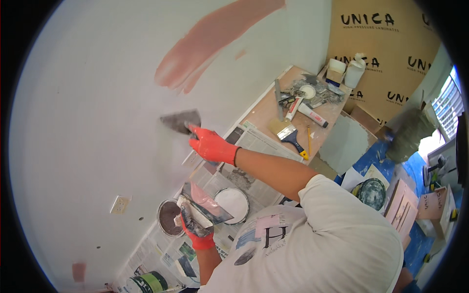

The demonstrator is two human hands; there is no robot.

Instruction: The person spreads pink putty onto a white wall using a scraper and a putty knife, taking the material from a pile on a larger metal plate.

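My right hand [215, 145], in a red glove, grips a wide putty knife [181, 120], its grey blade at or close to the pale wall [97, 88]. Below it, my left hand [199, 237], also gloved in red with dark smears, holds a broad metal trowel [212, 205] by its handle. Pink filler [201, 194] lies on that trowel's blade. Under the left hand stand an open tin [167, 218] with a brownish-mauve inside and a round white tub [232, 205]. A broad pink streak [205, 44] of filler marks the wall higher up.
Newspaper [171, 249] covers the surface along the wall. A board [264, 110] beyond carries a paintbrush [288, 136], tubes [312, 115], a pencil [309, 139] and scraps. A wall socket [119, 204] and a green-banded can [149, 282] are at lower left. Cardboard [386, 44] stands behind.
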